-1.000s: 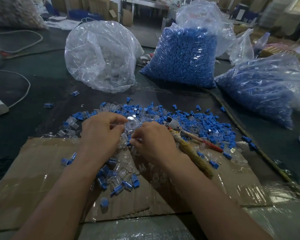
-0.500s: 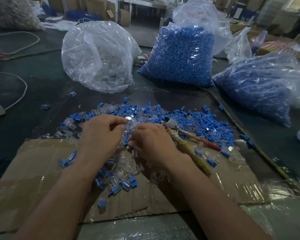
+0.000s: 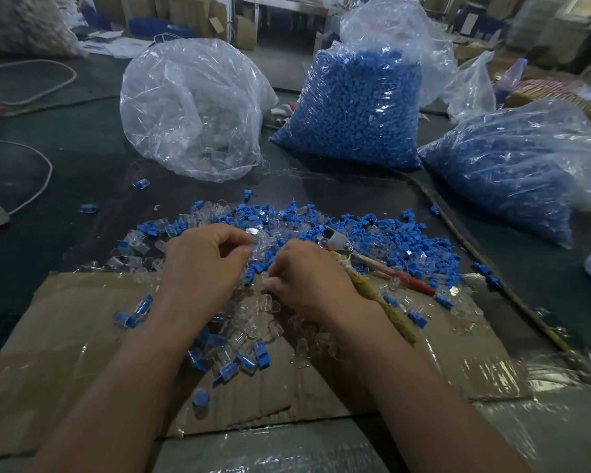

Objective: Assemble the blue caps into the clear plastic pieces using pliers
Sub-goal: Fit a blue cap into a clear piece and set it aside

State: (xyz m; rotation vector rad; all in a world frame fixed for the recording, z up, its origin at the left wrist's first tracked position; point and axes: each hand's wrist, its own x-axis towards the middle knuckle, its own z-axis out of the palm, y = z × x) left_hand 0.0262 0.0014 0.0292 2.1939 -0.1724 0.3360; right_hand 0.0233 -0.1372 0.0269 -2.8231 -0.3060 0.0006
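Hovering over the heap of blue caps (image 3: 406, 240) at the far edge of the cardboard (image 3: 65, 336), the left hand (image 3: 205, 264) pinches a clear plastic piece (image 3: 259, 241) between thumb and fingertips. The right hand (image 3: 309, 279) sits just beside it, fingers curled under, and I cannot tell what they grip; the pliers (image 3: 336, 240) lie on the heap against its outer side.
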